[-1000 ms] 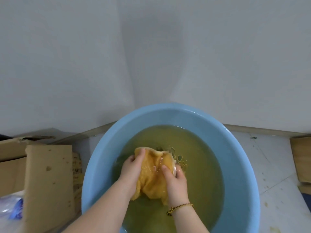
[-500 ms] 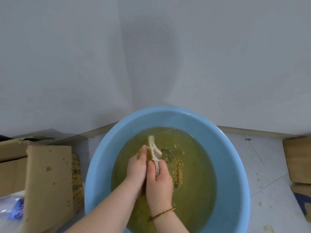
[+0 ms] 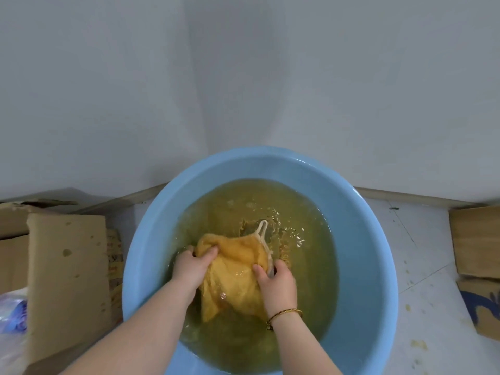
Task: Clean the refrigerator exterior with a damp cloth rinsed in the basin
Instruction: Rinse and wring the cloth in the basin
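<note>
The left hand (image 3: 193, 266) is curling its fingers over the left end of the yellow cloth (image 3: 235, 269). The right hand (image 3: 278, 285), a beaded bracelet (image 3: 284, 315) at its wrist, is gripping the cloth's right side with the thumb on top. Half a second ago both hands were pressing together with the cloth bunched between them; now they are pulling apart and the cloth is spreading open at the surface, its pale loop (image 3: 262, 228) trailing toward the far side. Murky yellowish water (image 3: 305, 266) is rippling around it inside the blue basin (image 3: 373, 266), which is sitting on the floor (image 3: 422, 253) near its far edge, a cardboard box (image 3: 67, 280) at its left. The rinse-and-rub seems to be cycling, so wringing and wiping the refrigerator, which is out of view, are still waiting.
</note>
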Tool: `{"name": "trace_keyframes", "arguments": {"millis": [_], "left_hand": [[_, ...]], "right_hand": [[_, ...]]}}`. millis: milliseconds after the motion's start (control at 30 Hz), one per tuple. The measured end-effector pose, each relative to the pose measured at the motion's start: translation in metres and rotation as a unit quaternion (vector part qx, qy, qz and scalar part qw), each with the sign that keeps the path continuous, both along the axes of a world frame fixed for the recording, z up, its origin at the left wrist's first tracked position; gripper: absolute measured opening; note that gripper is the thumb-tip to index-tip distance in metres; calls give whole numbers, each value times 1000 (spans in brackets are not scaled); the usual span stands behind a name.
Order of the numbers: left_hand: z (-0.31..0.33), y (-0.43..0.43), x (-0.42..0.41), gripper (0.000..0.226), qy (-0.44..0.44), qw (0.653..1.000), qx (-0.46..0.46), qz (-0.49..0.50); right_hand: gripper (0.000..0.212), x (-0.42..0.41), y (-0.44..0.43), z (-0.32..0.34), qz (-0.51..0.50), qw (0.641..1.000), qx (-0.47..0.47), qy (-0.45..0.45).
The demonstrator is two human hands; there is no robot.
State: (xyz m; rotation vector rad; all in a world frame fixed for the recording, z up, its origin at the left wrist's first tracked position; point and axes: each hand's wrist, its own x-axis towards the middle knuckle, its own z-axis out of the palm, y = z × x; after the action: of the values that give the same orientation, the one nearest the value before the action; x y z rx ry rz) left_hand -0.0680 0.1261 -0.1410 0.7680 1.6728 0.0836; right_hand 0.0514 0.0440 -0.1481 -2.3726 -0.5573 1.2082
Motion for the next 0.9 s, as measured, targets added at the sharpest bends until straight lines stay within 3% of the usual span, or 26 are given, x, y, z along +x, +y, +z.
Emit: {"name": "trace_keyframes", "arguments": {"millis": [100, 267, 333, 400, 467, 567, 667, 700, 833, 900], "left_hand": [[-4, 0, 1, 48, 39, 999, 19, -9], [5, -8, 5, 47, -65, 994, -62, 55], [12, -15, 9, 54, -79, 993, -60, 64], [26, -22, 14, 64, -106, 991, -36, 75], [46, -25, 21, 56, -165, 984, -1, 70], [72, -23, 30, 38, -211, 971, 46, 100], [90, -15, 38, 16, -231, 960, 70, 139], [95, -13, 40, 13, -245, 956, 61, 149], [105, -12, 44, 33, -268, 953, 20, 137], [108, -14, 47, 39, -284, 949, 8, 138]], "right_hand": [[28, -1, 2, -5, -41, 999, -34, 6], [21, -7, 9, 12, -168, 982, 32, 79], [16, -17, 10, 28, -156, 982, 82, 59], [6, -27, 7, 40, -84, 989, 124, 15], [17, -34, 1, 48, 33, 983, 164, -77], [32, -46, -6, 62, 166, 932, 241, -211], [46, -47, -14, 70, 214, 893, 282, -277], [52, -45, -17, 71, 197, 893, 289, -283], [85, -30, -24, 65, 85, 926, 243, -276], [101, -25, -19, 71, 79, 967, 218, -102]]}}
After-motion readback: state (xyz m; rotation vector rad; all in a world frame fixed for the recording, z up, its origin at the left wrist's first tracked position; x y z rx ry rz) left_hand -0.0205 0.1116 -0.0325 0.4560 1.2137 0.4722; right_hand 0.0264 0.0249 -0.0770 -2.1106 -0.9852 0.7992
